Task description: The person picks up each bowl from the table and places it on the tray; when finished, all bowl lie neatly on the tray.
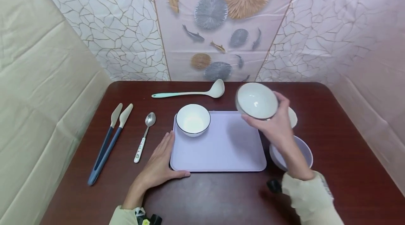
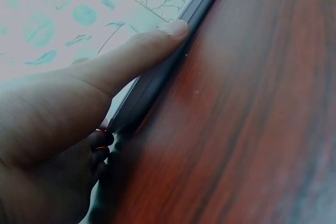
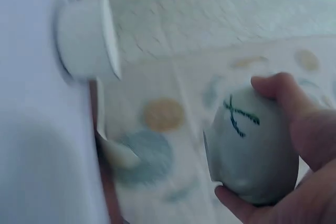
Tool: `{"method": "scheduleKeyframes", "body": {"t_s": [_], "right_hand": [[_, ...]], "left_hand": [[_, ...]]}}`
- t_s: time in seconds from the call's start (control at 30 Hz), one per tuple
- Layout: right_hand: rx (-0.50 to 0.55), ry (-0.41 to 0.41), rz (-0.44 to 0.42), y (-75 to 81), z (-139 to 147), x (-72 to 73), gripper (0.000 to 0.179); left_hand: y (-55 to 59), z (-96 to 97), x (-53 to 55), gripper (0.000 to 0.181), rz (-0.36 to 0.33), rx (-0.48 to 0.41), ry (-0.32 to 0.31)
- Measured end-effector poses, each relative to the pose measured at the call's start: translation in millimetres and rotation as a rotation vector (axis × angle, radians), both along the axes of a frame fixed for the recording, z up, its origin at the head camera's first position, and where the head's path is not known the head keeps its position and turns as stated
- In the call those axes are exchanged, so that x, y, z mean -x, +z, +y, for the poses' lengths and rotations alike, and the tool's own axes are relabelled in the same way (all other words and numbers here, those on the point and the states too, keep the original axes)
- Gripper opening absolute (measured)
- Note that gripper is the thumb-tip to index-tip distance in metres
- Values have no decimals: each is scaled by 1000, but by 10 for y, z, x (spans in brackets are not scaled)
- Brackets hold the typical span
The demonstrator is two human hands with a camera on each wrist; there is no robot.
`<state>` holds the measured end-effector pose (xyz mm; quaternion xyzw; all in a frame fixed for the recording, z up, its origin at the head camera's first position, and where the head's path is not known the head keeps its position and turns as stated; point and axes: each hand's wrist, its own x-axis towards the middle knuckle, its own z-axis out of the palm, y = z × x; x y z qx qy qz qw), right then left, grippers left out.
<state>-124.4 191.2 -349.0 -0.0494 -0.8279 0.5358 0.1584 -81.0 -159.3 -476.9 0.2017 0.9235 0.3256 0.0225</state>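
My right hand (image 1: 280,128) grips a white bowl (image 1: 257,100) by its side, holding it above the back right part of a lilac tray (image 1: 218,151). In the right wrist view, green strokes mark the outside of this held bowl (image 3: 252,140), with thumb and fingers on either side. A second white bowl (image 1: 193,121), dark-rimmed, stands upright at the tray's back left corner. My left hand (image 1: 159,165) touches the tray's front left corner, fingers straight along the left side and thumb along the front edge. The left wrist view shows that thumb (image 2: 142,56) against the rim.
A ladle (image 1: 196,93) lies behind the tray. To the left are a spoon (image 1: 145,137) and blue-handled tongs (image 1: 109,147). Right of the tray stand a lilac bowl (image 1: 306,151) and a white dish (image 1: 293,117), both partly hidden by my right arm.
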Motion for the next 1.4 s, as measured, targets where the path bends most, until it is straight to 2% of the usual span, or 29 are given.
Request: {"method": "scheduleKeyframes", "body": {"t_s": [0.13,0.37,0.5,0.7,0.93,1.17,1.3,1.4], "right_hand": [[5,-27,-26,-272,-288,109,112],[-65,-102,-45,-736,-550,238,112],[-100,-123,-46,-893,-587,285,111],[-119,-122,-77,-1013,-586,308,111],[-118,-80,-30,-1040,-601,317,115],[-214,-91,109,-907,-636,276,129],[-248,-35,129,-678,-585,171,117],[-288,111,116,-374,-382,17,95]], "left_hand": [[-6,4,20,132,13,7,-6],[-6,-37,14,133,29,18,-4],[3,-33,13,133,33,11,-4],[16,-22,17,133,31,8,-5],[0,-27,18,132,24,19,0],[15,-24,35,131,29,21,3],[17,-22,28,131,22,22,2],[15,-25,10,132,18,14,-4]]}}
